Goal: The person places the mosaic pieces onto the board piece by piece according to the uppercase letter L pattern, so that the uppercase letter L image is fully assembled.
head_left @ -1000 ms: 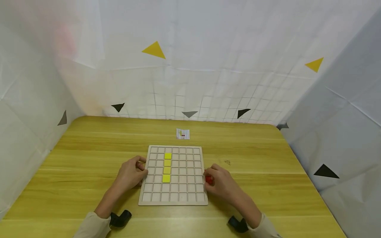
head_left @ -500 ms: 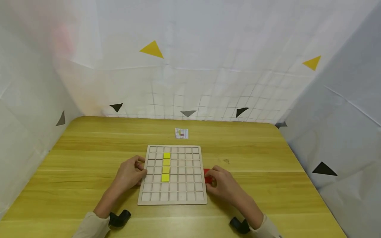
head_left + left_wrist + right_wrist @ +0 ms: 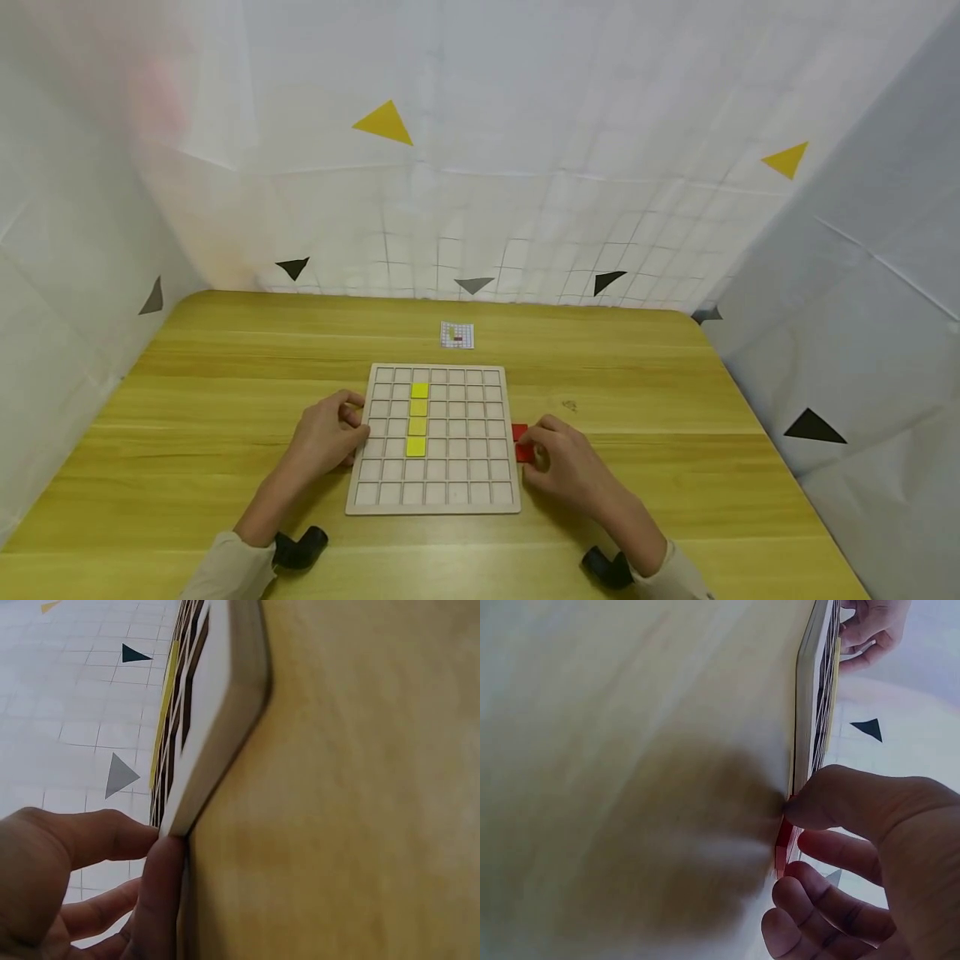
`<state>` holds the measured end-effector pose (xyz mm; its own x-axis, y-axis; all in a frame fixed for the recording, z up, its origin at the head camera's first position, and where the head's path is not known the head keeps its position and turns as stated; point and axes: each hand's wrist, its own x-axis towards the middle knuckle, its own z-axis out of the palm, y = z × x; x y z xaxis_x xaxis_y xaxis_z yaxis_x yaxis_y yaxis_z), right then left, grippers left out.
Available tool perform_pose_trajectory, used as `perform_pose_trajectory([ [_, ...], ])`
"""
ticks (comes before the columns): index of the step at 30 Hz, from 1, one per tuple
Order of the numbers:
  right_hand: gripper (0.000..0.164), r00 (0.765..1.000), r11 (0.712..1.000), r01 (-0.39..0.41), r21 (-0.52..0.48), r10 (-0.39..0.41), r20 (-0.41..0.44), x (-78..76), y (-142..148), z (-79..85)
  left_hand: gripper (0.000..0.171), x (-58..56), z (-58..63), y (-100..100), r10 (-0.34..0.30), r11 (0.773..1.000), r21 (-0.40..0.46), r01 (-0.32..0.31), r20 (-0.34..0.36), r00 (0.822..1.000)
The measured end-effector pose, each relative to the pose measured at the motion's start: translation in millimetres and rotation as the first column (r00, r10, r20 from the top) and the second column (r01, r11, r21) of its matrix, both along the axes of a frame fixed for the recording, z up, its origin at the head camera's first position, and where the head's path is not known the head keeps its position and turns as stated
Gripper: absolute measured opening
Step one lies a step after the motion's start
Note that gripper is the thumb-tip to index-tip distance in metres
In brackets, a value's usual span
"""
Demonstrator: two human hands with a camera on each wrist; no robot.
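A pale wooden grid board (image 3: 457, 450) lies flat on the table, with a column of yellow squares (image 3: 417, 426) in its cells. My left hand (image 3: 327, 435) is at the board's left edge. In the left wrist view, its thumb and a finger pinch the board's side edge (image 3: 208, 761). Just outside the right edge lies a red piece (image 3: 522, 452), showing two squares in the head view. My right hand (image 3: 567, 467) pinches it with thumb and index finger. In the right wrist view, the thumb covers part of the red piece (image 3: 783, 838), which sits low against the tabletop.
A small printed card (image 3: 457, 336) with a coloured grid pattern lies behind the board. The wooden table (image 3: 637, 375) is enclosed by white sheets (image 3: 480, 125) bearing triangle markers. Black curved mounts (image 3: 302, 549) sit at both wrists.
More of the red piece shows beside the board, and my right hand has shifted slightly right. My left hand keeps its hold on the board edge. The head view has moved slightly.
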<state>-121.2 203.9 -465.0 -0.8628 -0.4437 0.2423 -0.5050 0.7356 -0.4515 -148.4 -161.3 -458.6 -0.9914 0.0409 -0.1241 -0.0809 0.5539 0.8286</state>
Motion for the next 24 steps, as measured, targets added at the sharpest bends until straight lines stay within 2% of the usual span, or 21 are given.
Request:
perform_pose_trajectory([
  [24, 0.023, 0.995, 0.999, -0.007, -0.044, 0.011, 0.097, -8.7, -3.5, 0.0, 0.040, -0.2, -0.4, -1.0, -0.004, 1.000, 0.010, 0.004, 0.001, 1.000],
])
